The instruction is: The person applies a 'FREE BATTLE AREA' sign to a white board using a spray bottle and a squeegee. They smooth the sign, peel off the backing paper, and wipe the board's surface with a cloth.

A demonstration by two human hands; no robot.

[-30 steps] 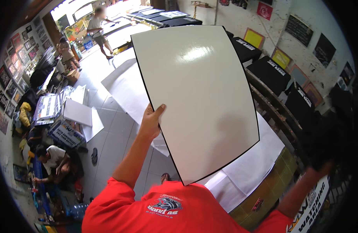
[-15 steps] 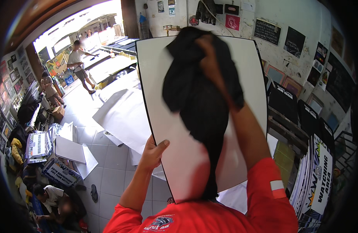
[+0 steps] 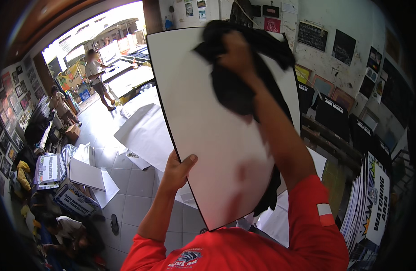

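A large white board (image 3: 190, 113) with a thin black edge tilts up in front of my chest, its lower end against my red shirt. My left hand (image 3: 178, 171) grips its left edge near the bottom, thumb on the white face and fingers behind. High on the board, my right hand (image 3: 238, 54) is closed on a bunched black cloth (image 3: 233, 92) held against the surface. One end of the cloth spreads to the upper right, and a long part hangs down behind my right forearm. Blurred reflections show on the glossy face.
White sheets (image 3: 147, 126) lie beyond the board on the left. Printed signs (image 3: 375, 203) stand stacked at the right, with black panels (image 3: 331, 110) behind. More signs (image 3: 77, 198) and a sandal (image 3: 114, 224) are on the tiled floor. One person (image 3: 97, 74) stands at a far table; another crouches lower left.
My right hand has moved slightly up and left with the cloth, whose upper end now swings out to the right. The board's top has shifted up and left. My left hand keeps its hold.
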